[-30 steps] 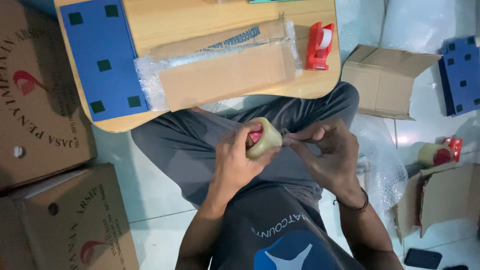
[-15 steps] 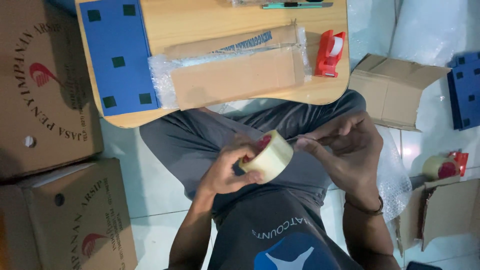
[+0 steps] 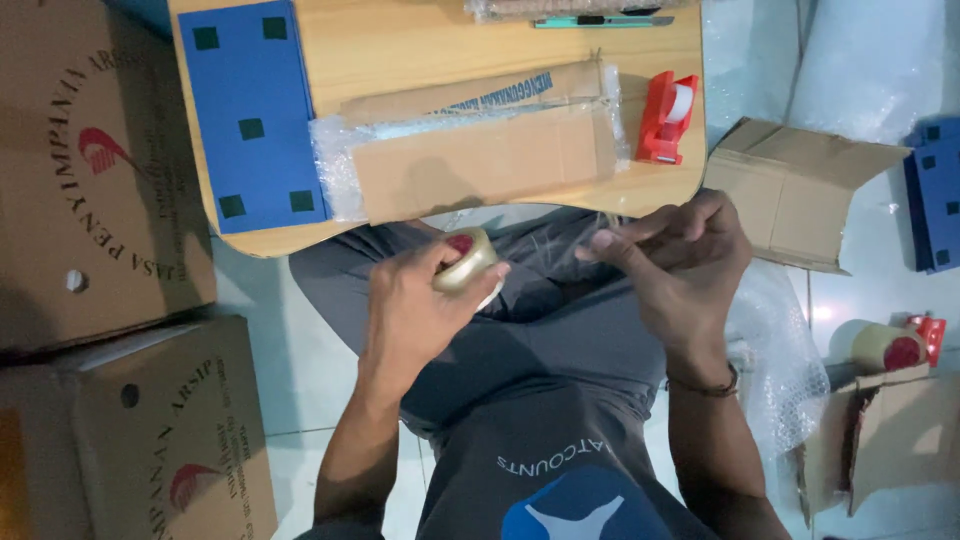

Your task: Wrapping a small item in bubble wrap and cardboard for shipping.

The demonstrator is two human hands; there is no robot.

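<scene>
Head view: left hand (image 3: 415,305) wrapped round a roll of clear tape (image 3: 466,262), held over the lap, just below the edge of the wooden surface (image 3: 420,50). Right hand (image 3: 680,255) pinched shut, fingertips (image 3: 604,240) together, most likely on the loose end of the tape; strip itself too thin and shiny to see well.

On the surface: a flat cardboard piece in bubble wrap (image 3: 480,155), a blue board (image 3: 250,110) beside it, a red tape holder (image 3: 668,115) near the corner, a green cutter (image 3: 590,20) at the far edge. Brown boxes (image 3: 90,170) on the floor, well apart from the hands.

To do it well: hold the roll firm, pull the end slow and straight, keep the strip flat and off the fingers so no twist or stick to itself.
</scene>
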